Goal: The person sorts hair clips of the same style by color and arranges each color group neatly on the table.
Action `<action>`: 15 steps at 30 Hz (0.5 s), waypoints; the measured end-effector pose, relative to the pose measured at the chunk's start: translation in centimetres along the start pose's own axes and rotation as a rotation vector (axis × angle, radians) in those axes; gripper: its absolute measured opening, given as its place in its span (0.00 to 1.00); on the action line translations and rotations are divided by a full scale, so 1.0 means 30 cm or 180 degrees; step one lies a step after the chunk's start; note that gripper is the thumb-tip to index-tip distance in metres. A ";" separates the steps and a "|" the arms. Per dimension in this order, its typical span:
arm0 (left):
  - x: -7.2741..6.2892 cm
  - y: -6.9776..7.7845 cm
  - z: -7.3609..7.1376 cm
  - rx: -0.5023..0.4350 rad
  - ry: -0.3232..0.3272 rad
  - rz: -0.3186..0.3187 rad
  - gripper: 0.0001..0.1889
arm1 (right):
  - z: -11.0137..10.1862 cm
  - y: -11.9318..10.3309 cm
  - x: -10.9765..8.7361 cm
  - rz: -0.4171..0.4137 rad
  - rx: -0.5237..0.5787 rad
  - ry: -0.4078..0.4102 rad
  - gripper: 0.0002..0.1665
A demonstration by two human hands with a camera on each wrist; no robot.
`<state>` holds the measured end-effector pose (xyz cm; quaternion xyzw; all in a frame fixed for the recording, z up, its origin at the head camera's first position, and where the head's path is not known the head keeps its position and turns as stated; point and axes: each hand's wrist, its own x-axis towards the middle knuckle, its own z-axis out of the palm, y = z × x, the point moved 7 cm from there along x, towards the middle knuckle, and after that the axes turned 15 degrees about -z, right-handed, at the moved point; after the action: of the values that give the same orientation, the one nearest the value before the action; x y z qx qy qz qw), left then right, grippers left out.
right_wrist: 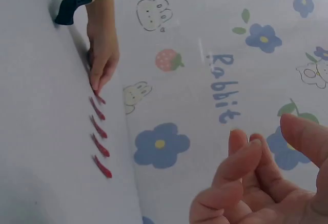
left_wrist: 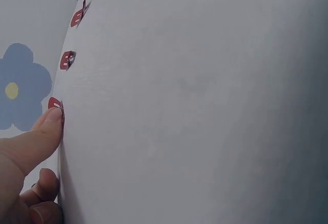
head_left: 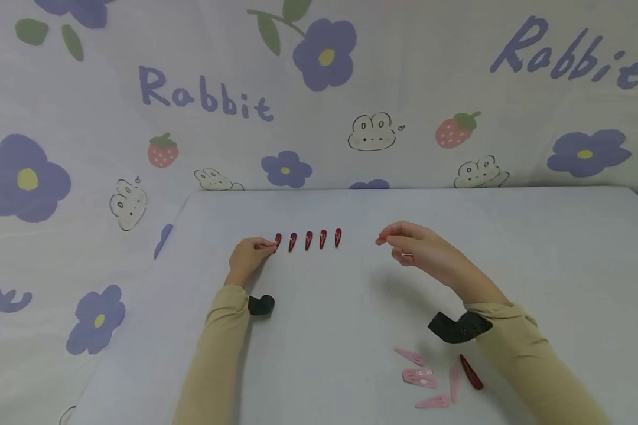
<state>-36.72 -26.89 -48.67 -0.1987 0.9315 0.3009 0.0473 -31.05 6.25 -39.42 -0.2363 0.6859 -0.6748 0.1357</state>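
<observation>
On the left, the left hand [head_left: 250,258] reaches toward the far edge of the white worktop [head_left: 319,330], thumb and finger pinched on the end clip [head_left: 278,237] of a red row; the clip's rounded far end pokes out past the fingertips. The clip looks small, light and stiff, most likely thin coated metal, so a fingertip pinch along its long sides should be enough. Its gloss suggests it could slip or swivel under a careless thumb.

Just right of it, four other red clips [head_left: 308,240] lie side by side, apart from one another, nearer the far edge than the near one. A broad touch there could knock a neighbour askew.

Further right, the right hand [head_left: 424,248] hangs above the worktop, its fingers loosely bent and the thumb apart from them, with nothing held.

Below it, toward the near edge, several pink clips [head_left: 432,402] lie scattered, with a loose red clip [head_left: 471,373] at their right. These probably lie too flat for easy grasping; the wider end seems the better hold, lifted with a nail.
</observation>
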 end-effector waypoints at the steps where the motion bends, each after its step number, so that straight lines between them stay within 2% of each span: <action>1: 0.001 -0.001 -0.004 -0.0001 0.0011 -0.0004 0.13 | -0.011 -0.008 -0.022 -0.0038 -0.0081 0.0058 0.19; 8: 0.001 -0.006 -0.020 -0.0066 0.0017 0.0001 0.13 | -0.028 -0.049 -0.153 -0.0436 -0.0467 0.0344 0.18; 15: -0.009 0.013 0.004 -0.0050 -0.0042 -0.0007 0.13 | -0.063 -0.018 -0.301 -0.0497 -0.0746 0.0388 0.12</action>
<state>-36.64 -26.45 -48.50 -0.1981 0.9286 0.3094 0.0522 -24.23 12.46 -39.98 -0.2617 0.7465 -0.6117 0.0124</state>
